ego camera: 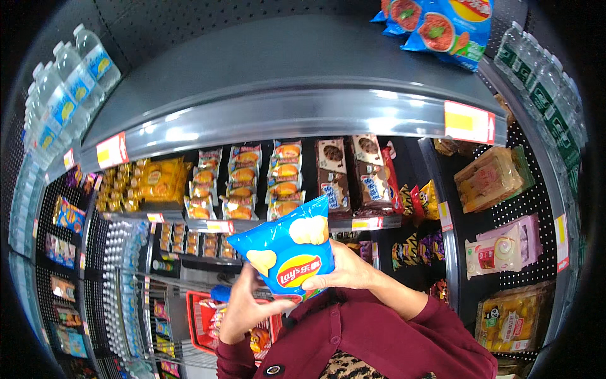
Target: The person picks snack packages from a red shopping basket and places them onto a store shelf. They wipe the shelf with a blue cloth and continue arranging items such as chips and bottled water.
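Observation:
A blue Lay's potato chip bag (pixel 296 258) is held up before my chest, tilted, with its printed front towards me. My right hand (pixel 348 270) grips its right side, thumb across the front and fingers behind. At the lower left edge, my left hand (pixel 248 303) holds the bag too, its thumb along the bottom and its fingers partly hidden behind. On the dark shelf (pixel 265 52) above, several similar blue chip bags (pixel 440 33) stand at the right end.
Below that shelf are wrapped pastries (pixel 286 170), chocolate snack packs (pixel 331 175) and gold-wrapped sweets (pixel 120 184). Water bottles line the left (pixel 71 85) and right (pixel 544 90) sides. A red shopping basket (pixel 196 327) with several packets sits low behind my left hand, near metal wire racks (pixel 165 327).

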`<state>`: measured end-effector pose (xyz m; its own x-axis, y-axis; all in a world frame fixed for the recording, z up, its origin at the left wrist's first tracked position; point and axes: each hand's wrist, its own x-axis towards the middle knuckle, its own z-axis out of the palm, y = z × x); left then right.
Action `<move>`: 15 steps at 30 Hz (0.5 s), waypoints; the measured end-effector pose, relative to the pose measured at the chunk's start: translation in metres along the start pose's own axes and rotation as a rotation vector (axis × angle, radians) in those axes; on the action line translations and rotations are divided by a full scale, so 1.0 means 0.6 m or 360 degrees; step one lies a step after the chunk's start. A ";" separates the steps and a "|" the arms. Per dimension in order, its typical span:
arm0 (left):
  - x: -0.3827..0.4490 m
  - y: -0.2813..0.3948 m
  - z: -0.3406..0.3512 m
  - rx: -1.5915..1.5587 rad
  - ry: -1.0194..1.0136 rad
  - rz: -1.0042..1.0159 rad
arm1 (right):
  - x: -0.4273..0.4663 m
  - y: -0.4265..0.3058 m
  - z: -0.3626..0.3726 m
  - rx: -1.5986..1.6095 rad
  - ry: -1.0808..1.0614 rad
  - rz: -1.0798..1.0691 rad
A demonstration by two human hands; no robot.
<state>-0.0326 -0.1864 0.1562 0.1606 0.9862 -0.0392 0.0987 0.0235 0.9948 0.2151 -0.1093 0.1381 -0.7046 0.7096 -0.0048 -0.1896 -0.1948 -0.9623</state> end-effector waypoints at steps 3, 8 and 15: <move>0.013 0.004 0.017 0.0195 -0.0110 -0.0204 | -0.005 -0.018 -0.008 -0.0179 0.0123 -0.0101; 0.039 0.029 0.044 -0.0278 -0.0004 -0.0078 | -0.031 -0.069 -0.028 -0.0591 0.0211 -0.0099; 0.047 0.086 0.064 -0.0053 -0.0019 0.0140 | -0.082 -0.147 -0.032 -0.1043 0.0340 -0.0229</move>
<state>0.0149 -0.1635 0.2025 0.1788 0.9827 0.0478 0.0508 -0.0578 0.9970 0.2796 -0.1139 0.2178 -0.5410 0.8282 0.1460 0.2276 0.3113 -0.9226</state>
